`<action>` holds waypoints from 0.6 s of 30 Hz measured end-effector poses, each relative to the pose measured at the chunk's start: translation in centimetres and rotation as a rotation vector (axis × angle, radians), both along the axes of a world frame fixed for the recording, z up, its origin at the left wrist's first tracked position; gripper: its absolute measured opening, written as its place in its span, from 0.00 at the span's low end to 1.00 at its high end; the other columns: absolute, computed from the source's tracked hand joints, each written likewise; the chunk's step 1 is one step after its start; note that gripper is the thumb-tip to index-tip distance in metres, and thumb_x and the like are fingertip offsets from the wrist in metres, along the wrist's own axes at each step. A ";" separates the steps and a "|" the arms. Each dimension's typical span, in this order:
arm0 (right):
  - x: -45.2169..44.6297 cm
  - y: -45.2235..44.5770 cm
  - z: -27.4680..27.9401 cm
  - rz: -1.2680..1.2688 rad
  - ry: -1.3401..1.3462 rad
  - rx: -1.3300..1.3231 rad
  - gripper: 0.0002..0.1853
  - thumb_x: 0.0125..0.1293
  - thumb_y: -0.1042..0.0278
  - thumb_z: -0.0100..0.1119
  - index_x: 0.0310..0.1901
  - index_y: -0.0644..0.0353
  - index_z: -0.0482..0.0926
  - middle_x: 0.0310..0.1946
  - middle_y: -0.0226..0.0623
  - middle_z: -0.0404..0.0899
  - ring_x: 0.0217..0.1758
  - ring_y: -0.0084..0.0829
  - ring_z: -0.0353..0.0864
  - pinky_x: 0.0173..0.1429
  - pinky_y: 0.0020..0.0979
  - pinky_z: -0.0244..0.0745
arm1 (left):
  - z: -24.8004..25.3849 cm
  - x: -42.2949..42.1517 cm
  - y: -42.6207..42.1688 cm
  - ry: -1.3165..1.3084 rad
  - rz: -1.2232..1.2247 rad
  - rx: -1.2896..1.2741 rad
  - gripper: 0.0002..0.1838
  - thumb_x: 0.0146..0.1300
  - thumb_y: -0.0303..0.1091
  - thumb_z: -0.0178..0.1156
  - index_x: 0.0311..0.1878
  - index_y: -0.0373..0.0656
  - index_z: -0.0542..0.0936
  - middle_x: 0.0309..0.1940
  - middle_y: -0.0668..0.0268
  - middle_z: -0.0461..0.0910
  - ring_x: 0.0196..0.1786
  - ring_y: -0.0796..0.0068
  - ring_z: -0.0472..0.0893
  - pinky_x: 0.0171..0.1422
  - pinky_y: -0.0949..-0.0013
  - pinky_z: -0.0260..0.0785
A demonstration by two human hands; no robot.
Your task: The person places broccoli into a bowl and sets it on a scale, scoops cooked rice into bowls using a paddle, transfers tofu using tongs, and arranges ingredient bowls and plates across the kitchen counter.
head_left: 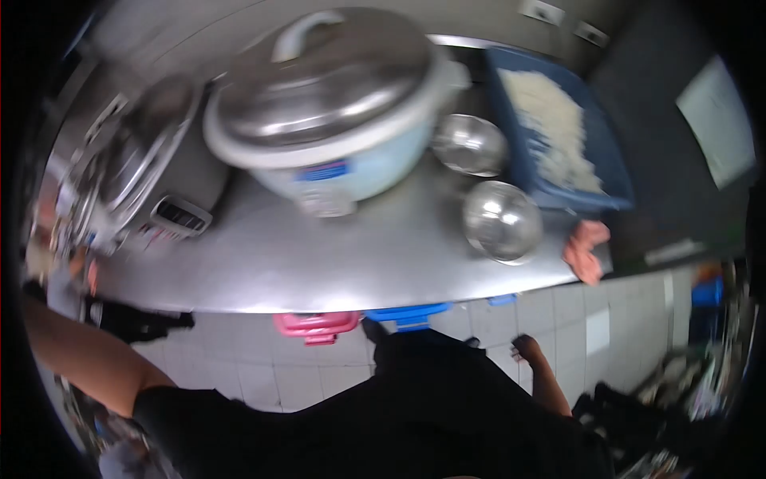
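My right hand (525,349) hangs over the floor in front of the counter, apart from everything on it. Its fingers look loosely curled, and I see nothing in them. My left forearm (88,351) reaches out toward the left edge of the head view, where the hand itself is cut off. Nearest to my right hand on the steel counter (351,271) are a crumpled pink cloth (586,251) and a shiny metal bowl (502,222). A second metal bowl (469,145) stands behind the first.
A large rice cooker (319,152) with a metal lid stands on the counter. Left of it is a grey cooker (179,188) with a control panel. A blue tub (618,180) holds white grains (550,120). Pink (317,322) and blue lids (411,314) show under the counter edge.
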State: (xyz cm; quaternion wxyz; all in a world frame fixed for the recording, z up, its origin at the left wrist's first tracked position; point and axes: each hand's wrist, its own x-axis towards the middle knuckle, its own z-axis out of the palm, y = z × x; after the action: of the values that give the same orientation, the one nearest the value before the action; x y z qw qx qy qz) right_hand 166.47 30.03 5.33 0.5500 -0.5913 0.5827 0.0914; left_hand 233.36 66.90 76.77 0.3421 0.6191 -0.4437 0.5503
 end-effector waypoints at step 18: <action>-2.3 -10.7 29.4 -0.592 -1.808 0.267 0.19 0.74 0.49 0.46 0.49 0.56 0.76 0.55 0.38 0.78 0.62 0.43 0.74 0.70 0.50 0.63 | -37.7 -51.8 -38.5 0.765 -1.244 0.875 0.17 0.63 0.32 0.63 0.54 0.39 0.77 0.51 0.57 0.80 0.53 0.57 0.81 0.56 0.63 0.73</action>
State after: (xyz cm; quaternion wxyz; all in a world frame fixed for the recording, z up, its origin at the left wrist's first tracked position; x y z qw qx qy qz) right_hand 164.20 19.38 34.76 0.8550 -0.1999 0.0488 -0.4761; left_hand 181.58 28.35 39.08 0.4384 0.4822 -0.7299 -0.2062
